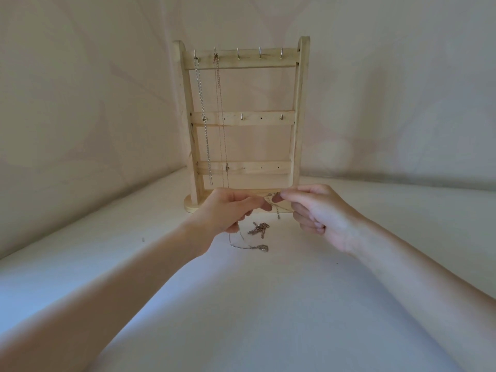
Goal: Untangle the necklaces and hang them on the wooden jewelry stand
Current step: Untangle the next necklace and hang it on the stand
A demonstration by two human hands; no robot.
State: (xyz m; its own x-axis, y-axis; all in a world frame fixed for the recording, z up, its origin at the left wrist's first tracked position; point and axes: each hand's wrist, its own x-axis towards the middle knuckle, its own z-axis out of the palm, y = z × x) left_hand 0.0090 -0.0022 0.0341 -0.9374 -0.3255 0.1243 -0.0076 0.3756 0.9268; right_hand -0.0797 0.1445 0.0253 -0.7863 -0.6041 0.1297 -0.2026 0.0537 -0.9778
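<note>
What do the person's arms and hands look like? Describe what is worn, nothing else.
Both arms are bare from the frame's lower edge to the wrist, with no sleeve in view. The left hand and the right hand are bare too: no gloves, and no ring, watch or bracelet shows. Nails on the right hand look short and unpainted.

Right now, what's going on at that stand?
A person is working a thin chain between both hands: the left hand and right hand each pinch it in front of the wooden jewelry stand. Two necklaces already hang from the top row's two leftmost hooks. A small tangled clump and a pendant lie on the white surface below the hands.
</note>
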